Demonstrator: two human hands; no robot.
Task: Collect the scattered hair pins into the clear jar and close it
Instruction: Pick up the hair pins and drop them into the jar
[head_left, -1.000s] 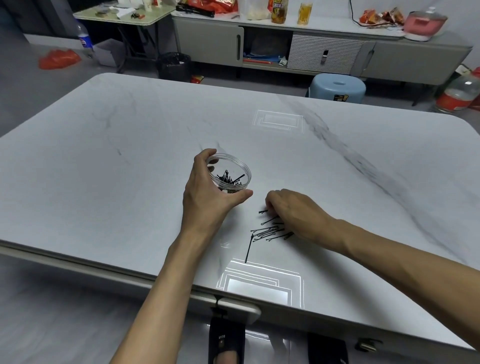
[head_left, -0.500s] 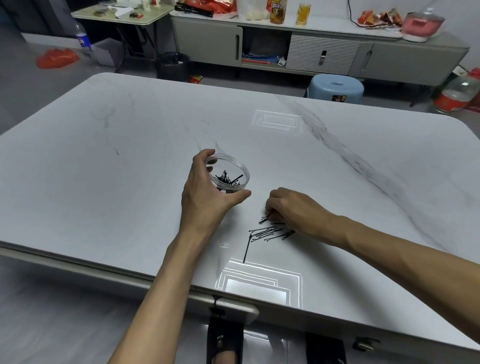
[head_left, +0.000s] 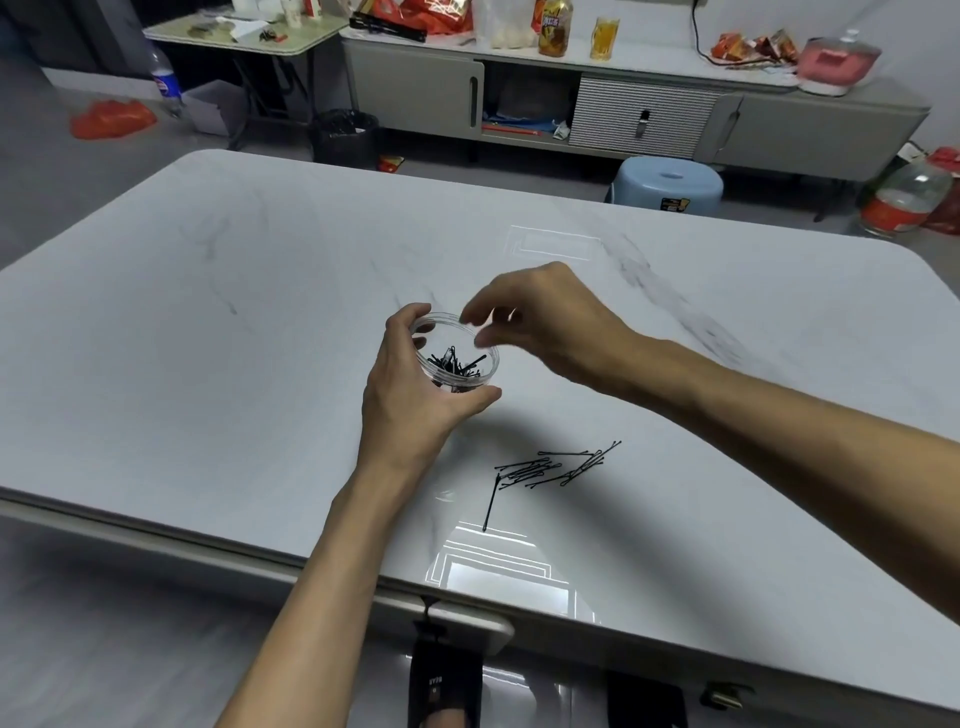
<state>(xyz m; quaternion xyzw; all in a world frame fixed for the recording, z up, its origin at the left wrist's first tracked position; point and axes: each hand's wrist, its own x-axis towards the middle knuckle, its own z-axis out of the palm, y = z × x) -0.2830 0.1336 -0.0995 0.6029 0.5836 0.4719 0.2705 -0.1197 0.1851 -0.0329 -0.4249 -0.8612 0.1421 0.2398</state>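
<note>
A small clear jar (head_left: 485, 364), lidless, stands on the white marble table (head_left: 208, 338) with several black hair pins (head_left: 454, 361) inside. My left hand (head_left: 415, 395) is wrapped around the jar's left and near side. Just above the jar's right rim hovers my right hand (head_left: 545, 322), blurred, with its fingertips slightly apart and no pin visible between them. A loose pile of several black hair pins (head_left: 550, 467) lies on the table, nearer to me and to the right of the jar. One single pin (head_left: 491, 501) points toward me from the pile's left end.
The table's near edge (head_left: 311, 558) runs close below the pile. Beyond the far edge stand a blue stool (head_left: 667, 184), a black bin (head_left: 343, 135) and a long grey cabinet (head_left: 623, 104) with clutter on top.
My right hand has left the pin pile and risen up and left to hover over the jar's mouth. The left hand and the jar have stayed put.
</note>
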